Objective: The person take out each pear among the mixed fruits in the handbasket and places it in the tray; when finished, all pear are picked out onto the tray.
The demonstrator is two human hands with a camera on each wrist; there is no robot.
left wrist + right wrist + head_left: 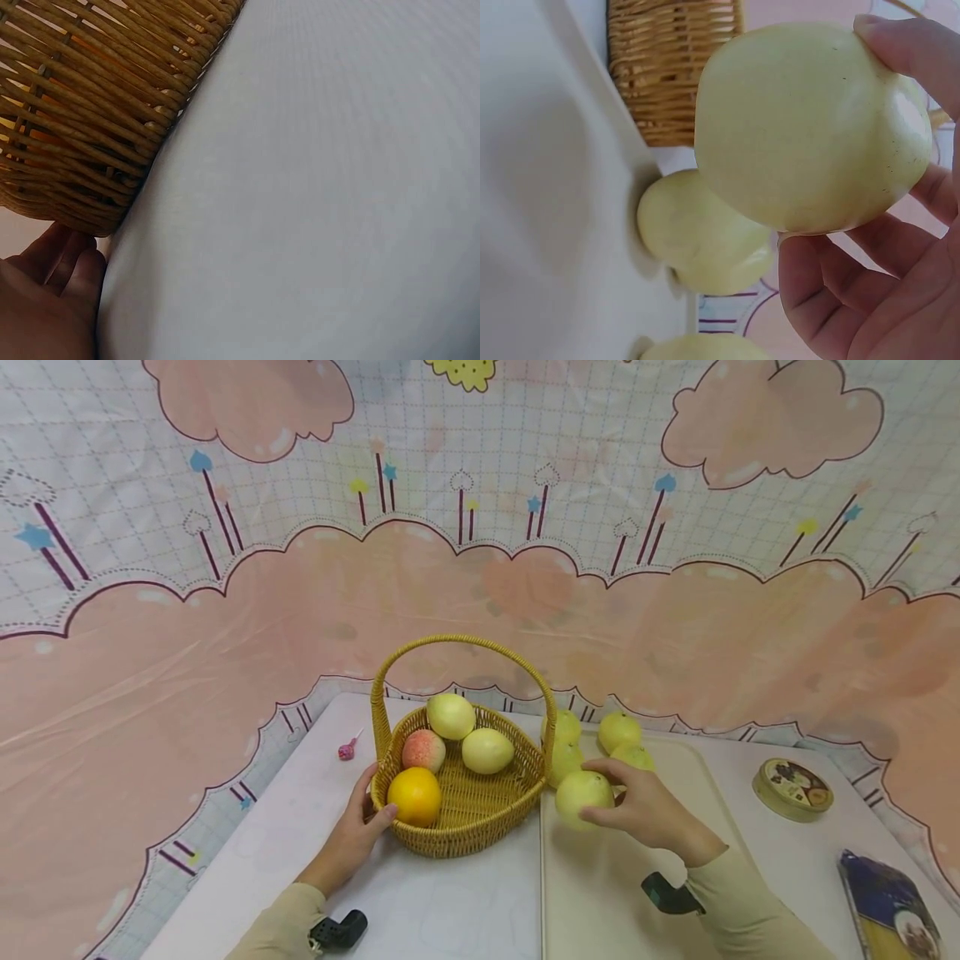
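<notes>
In the head view, a wicker basket (465, 839) with a tall arched handle stands on the table. It holds an orange (415, 797), a red-and-cream peach (423, 751) and two pale yellow fruits (487, 751). My left hand (350, 839) grips the basket's left side, thumb at the rim by the orange. In the left wrist view, its fingers (84, 274) touch the basket low down. My right hand (643, 803) holds a round, speckled, pale yellow-green fruit (810, 127) between thumb and fingers, just right of the basket. Several similar fruits (619, 732) sit behind it.
A cream tray (622, 893) lies right of the basket, under the loose fruits. Farther right are a round tin (792, 789) and a blue-and-yellow packet (890, 906). A wrapped lollipop (347, 749) lies left of the basket. A patterned curtain (480, 602) hangs behind the table.
</notes>
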